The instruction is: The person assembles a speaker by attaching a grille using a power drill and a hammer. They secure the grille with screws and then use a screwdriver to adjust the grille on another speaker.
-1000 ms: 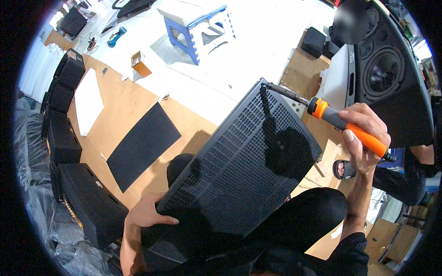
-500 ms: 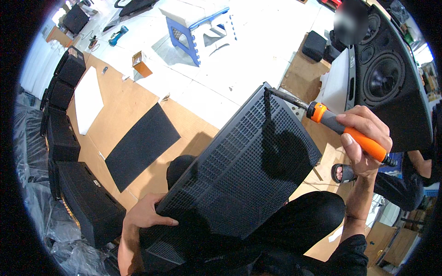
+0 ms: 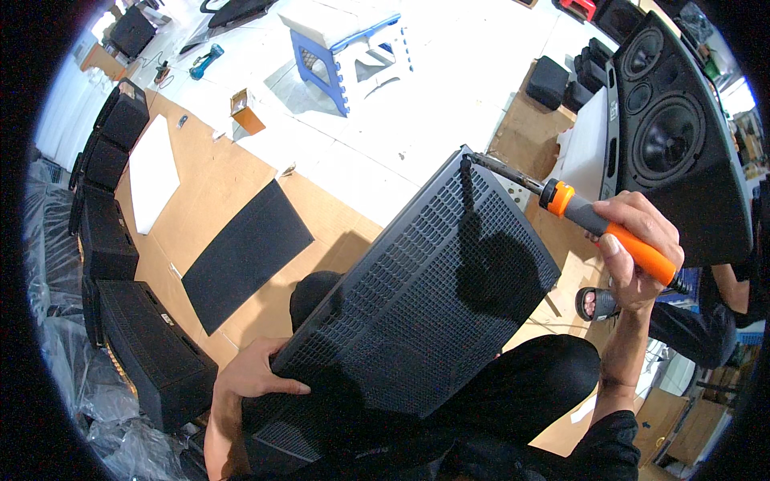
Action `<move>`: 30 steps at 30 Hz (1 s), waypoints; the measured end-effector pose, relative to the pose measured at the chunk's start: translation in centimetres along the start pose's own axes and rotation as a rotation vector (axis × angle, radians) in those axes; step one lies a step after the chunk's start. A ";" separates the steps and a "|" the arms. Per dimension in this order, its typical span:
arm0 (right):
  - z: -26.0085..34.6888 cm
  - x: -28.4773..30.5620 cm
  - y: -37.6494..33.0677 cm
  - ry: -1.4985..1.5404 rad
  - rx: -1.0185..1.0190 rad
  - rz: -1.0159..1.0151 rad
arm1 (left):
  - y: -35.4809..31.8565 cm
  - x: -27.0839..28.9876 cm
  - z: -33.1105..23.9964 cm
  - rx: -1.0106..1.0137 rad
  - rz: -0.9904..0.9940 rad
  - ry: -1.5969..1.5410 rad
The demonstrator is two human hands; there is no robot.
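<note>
A black perforated speaker grille (image 3: 417,297) lies tilted across my lap, its far corner pointing away from me. My left hand (image 3: 257,370) grips its left edge, thumb over the mesh and the other fingers hidden underneath. In my right hand (image 3: 638,244) is a soldering iron (image 3: 589,216) with an orange and grey handle. The iron's metal tip is at the grille's far corner, touching or just over it; which of these I cannot tell. Its dark shadow, with that of my hand, falls across the mesh.
A black foam sheet (image 3: 247,255) and a white sheet (image 3: 156,172) lie on brown cardboard. Black speaker cabinets (image 3: 156,345) line the left; a large speaker (image 3: 682,136) stands right. Ahead are a blue-white stool (image 3: 321,68) and small box (image 3: 247,111). Another person's foot (image 3: 591,305) is at right.
The soldering iron's handle has shifted slightly right and down, its tip staying by the grille's corner. Another person's head has left the upper right, uncovering the large speaker. My left hand keeps its place.
</note>
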State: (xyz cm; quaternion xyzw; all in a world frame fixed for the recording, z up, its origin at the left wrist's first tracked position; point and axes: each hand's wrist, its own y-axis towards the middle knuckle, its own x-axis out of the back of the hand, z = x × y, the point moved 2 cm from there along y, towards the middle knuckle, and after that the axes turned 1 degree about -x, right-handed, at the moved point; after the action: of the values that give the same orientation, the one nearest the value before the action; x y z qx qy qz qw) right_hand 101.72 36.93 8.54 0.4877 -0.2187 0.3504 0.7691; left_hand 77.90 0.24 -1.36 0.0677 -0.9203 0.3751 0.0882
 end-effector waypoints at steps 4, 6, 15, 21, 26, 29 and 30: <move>0.0 -0.2 0.1 0.003 0.032 -0.003 | 0.0 -0.1 -0.1 0.022 0.003 -0.008; 0.0 -0.1 0.1 0.005 0.038 -0.007 | -0.1 -0.1 -0.1 0.000 -0.004 -0.020; 0.1 -0.2 0.1 0.033 0.040 0.002 | 0.0 0.0 0.3 -0.006 -0.003 -0.005; -0.1 0.0 0.2 0.016 0.001 0.019 | -0.1 0.0 0.2 0.013 0.000 0.003; 0.1 0.1 0.5 0.010 0.020 0.049 | -0.1 -0.1 0.2 0.019 0.003 -0.051; 0.1 0.0 0.6 0.021 0.022 0.046 | 0.0 0.0 0.6 0.009 0.007 -0.042; 0.1 -0.1 0.6 0.025 0.023 0.042 | 0.0 0.0 0.7 0.004 0.009 -0.030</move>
State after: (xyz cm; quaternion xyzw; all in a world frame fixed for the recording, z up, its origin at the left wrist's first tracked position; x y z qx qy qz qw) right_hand 101.21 36.95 8.92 0.4875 -0.2154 0.3750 0.7585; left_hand 77.81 -0.23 -1.86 0.0694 -0.9212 0.3760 0.0724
